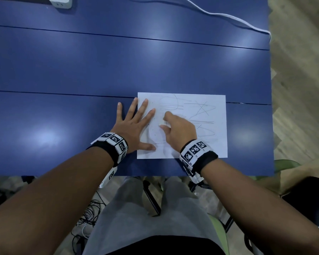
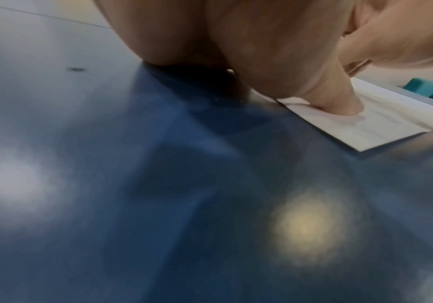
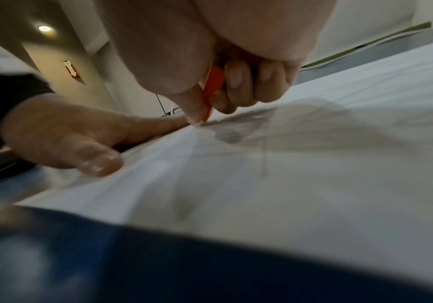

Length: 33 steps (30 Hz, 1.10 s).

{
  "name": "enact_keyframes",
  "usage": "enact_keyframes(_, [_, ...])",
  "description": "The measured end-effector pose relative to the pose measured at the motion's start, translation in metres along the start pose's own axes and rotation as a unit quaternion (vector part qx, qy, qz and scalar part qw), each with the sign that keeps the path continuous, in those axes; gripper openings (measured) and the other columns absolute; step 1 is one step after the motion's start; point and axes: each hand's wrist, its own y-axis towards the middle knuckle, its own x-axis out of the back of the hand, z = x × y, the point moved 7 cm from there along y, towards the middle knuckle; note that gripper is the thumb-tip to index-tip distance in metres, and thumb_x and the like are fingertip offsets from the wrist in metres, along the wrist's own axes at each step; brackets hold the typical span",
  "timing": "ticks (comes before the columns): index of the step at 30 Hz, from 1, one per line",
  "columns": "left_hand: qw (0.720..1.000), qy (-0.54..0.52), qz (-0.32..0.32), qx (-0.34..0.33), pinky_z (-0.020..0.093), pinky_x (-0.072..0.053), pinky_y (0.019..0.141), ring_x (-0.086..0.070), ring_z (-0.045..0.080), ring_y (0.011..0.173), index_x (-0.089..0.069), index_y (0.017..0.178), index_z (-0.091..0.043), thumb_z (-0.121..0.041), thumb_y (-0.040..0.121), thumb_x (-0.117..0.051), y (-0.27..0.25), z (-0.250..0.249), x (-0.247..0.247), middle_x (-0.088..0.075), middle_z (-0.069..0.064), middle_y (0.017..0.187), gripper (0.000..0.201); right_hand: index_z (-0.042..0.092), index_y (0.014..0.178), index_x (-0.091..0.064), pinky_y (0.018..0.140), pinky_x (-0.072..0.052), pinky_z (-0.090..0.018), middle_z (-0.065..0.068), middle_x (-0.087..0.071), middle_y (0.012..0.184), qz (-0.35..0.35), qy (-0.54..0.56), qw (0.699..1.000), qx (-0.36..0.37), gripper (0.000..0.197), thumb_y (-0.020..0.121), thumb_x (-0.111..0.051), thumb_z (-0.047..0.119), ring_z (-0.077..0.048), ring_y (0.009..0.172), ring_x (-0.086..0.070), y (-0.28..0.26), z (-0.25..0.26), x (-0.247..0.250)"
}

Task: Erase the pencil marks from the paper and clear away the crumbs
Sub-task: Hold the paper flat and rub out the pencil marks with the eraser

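**Around the work: tabletop, cable, floor**

A blue tabletop (image 1: 99, 70) fills most of the head view, crossed by dark seams and dotted with pale light reflections. At its far left edge sits a white power adapter (image 1: 61, 1). A white cable (image 1: 228, 16) snakes across the far right corner and drops over the edge. Beyond the right side lies wood-patterned floor (image 1: 302, 80). Under the near edge, tangled dark cords (image 1: 88, 214) lie on the floor beside grey trousers (image 1: 136, 208).
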Motion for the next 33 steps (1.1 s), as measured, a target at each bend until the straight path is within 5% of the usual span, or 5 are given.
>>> enact_keyframes(6, [1.000,-0.007,0.002,0.001,0.073,0.015,0.112,0.039,0.031,0.145,0.028,0.154,-0.031,-0.101,0.067,-0.025,-0.001,-0.001,0.000,0.045,0.000,0.156,0.124,0.018,0.109,-0.047,0.066,-0.047,-0.035,0.002,-0.065,0.103,0.083,0.007,0.994,0.064,0.017,0.097,-0.049,0.030,-0.027,0.084,-0.063,-0.022,0.020,-0.022])
enact_keyframes(11, [1.000,-0.002,0.002,0.002,0.073,0.014,0.112,0.038,0.031,0.146,0.028,0.154,-0.031,-0.100,0.067,-0.029,0.000,0.000,0.000,0.044,0.001,0.157,0.125,0.020,0.110,-0.047,0.072,-0.050,-0.037,0.003,-0.066,0.104,0.030,0.015,0.999,-0.022,0.019,0.097,-0.049,0.034,-0.024,0.087,-0.062,-0.013,0.002,-0.011])
enact_keyframes(15, [1.000,-0.001,-0.001,0.001,0.073,0.013,0.112,0.038,0.031,0.146,0.029,0.154,-0.030,-0.101,0.068,-0.025,-0.002,0.000,0.000,0.044,0.001,0.157,0.123,0.018,0.107,-0.047,0.064,-0.044,-0.034,0.001,-0.063,0.098,0.075,0.015,0.997,0.033,0.017,0.097,-0.049,0.031,-0.027,0.081,-0.061,-0.029,0.017,-0.025])
enact_keyframes(20, [1.000,-0.006,-0.003,0.001,0.073,0.013,0.112,0.037,0.031,0.146,0.029,0.154,-0.031,-0.100,0.066,-0.027,-0.001,0.000,0.001,0.043,0.001,0.158,0.125,0.020,0.111,-0.047,0.072,-0.050,-0.038,0.002,-0.065,0.103,0.038,0.020,0.999,-0.031,0.020,0.097,-0.049,0.034,-0.025,0.087,-0.062,-0.019,0.000,-0.012])
enact_keyframes(33, [1.000,-0.002,-0.015,0.001,0.074,0.013,0.112,0.036,0.031,0.147,0.028,0.154,-0.031,-0.100,0.066,-0.027,-0.001,0.001,-0.001,0.041,0.001,0.159,0.125,0.020,0.109,-0.046,0.069,-0.048,-0.036,0.001,-0.063,0.102,0.085,0.010,0.996,0.007,0.019,0.097,-0.047,0.034,-0.027,0.085,-0.061,-0.033,0.012,-0.024])
